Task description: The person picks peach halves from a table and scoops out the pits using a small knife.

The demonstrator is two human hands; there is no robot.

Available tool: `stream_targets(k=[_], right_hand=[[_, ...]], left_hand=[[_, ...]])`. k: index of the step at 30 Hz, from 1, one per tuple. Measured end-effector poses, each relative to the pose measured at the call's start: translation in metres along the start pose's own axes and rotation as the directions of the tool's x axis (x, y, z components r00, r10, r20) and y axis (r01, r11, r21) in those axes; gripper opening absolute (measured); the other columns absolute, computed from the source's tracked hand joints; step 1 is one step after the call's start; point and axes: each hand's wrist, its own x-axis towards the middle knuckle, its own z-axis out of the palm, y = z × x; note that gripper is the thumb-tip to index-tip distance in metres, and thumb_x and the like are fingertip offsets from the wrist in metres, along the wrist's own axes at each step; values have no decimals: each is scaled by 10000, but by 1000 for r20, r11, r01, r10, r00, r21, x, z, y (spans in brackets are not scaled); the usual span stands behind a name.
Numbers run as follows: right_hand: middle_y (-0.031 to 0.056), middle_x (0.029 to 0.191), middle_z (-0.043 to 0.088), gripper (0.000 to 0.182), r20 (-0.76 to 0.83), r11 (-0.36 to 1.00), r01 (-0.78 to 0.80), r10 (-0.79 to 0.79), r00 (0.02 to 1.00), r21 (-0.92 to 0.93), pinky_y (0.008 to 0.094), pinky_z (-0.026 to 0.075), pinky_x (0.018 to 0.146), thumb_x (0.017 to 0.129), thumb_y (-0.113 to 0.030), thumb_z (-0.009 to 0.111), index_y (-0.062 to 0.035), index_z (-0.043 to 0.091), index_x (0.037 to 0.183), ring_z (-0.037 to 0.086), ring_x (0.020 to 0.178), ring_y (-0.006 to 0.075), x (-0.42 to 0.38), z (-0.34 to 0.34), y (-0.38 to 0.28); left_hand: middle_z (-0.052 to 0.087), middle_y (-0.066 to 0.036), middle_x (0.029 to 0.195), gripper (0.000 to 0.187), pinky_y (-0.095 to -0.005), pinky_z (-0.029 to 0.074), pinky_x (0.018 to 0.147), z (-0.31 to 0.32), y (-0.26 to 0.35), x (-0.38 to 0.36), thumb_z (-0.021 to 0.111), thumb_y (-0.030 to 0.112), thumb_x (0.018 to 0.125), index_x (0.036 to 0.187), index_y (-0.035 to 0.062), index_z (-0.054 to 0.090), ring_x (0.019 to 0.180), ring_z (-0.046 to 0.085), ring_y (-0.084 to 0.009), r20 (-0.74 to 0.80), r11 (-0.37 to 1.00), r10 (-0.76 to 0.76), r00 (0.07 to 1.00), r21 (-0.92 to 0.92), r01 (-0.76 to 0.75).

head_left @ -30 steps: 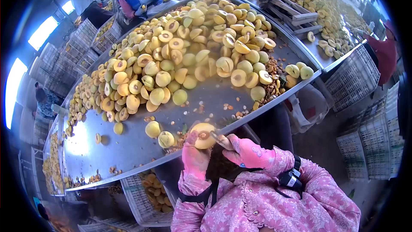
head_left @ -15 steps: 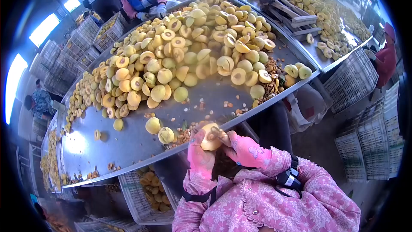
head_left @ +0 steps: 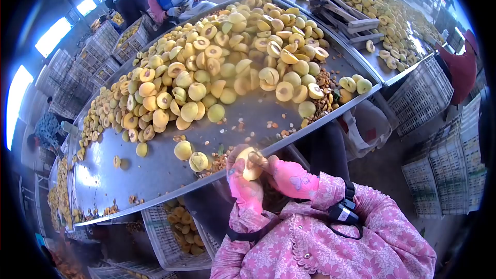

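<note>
Steel table [head_left: 155,175] stretches away, heaped with too many halved yellow fruits to count. At its near edge one fruit half [head_left: 250,164] sits cupped in the left hand [head_left: 242,183], with the right hand [head_left: 287,175] closed against its right side; two loose fruits [head_left: 191,156] lie just left

Steel tables [head_left: 155,175], stacked white crates [head_left: 444,170], bright windows [head_left: 51,36].
</note>
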Motion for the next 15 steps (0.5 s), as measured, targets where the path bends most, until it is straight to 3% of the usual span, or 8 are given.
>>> stream_targets(k=[2,5,6,7,8,12,14,15], right_hand=[[159,741,587,233,48,995,-58,54,997,86,409,450,552,855,-237,490,-6,480,890,593,668,348,1,-10,-8],[95,751,535,353,174,983,-157,139,975,95,332,441,540,881,-191,437,-56,416,1206,553,612,250,9,9,10],[95,751,535,353,178,981,-167,147,973,98,332,441,540,881,-191,437,-56,416,1206,553,612,250,16,48,38],[70,720,529,315,248,761,-316,209,946,566,312,435,546,904,-220,395,-48,438,1164,534,595,224,28,106,78],[45,690,524,305,337,317,-396,224,914,862,293,429,552,927,-250,354,-41,461,1122,514,578,197,34,138,99],[49,708,514,293,524,296,-586,266,809,755,293,430,584,935,-272,324,-54,485,1045,487,559,192,8,31,17],[52,679,490,344,152,901,-160,106,983,403,293,408,579,929,-328,302,-50,505,932,440,527,175,8,40,22],[52,679,490,344,154,898,-165,111,982,408,293,408,579,929,-328,302,-50,505,932,440,527,175,9,42,19]], left_hand=[[556,-149,1005,336,-354,460,816,1,-3,0,541,164,806,1104,21,479,907,554,-245,-63,1000,9,998,26,-7],[565,-131,965,258,-328,470,781,-1,-5,2,531,108,829,1069,19,505,870,564,-226,-147,997,10,989,82,2],[569,-119,946,226,-312,473,762,-3,-6,2,530,80,835,1052,18,518,851,568,-215,-167,993,-5,986,114,25],[569,-119,946,226,-312,473,762,-6,-8,3,530,80,835,1052,18,518,851,568,-215,-169,993,-10,986,114,30],[575,-107,923,210,-304,476,740,-10,-10,5,547,70,825,1028,17,533,826,572,-205,-214,990,-10,977,134,40],[588,-85,875,181,-294,484,691,-7,-9,1,580,37,798,977,23,561,768,579,-183,-325,976,26,945,213,46],[592,-82,865,174,-292,485,684,-12,-9,3,582,33,795,968,26,566,758,580,-181,-344,972,12,939,224,70],[595,-79,856,166,-290,487,678,-14,-9,3,584,28,793,959,29,570,748,580,-178,-362,968,-2,932,232,92]])
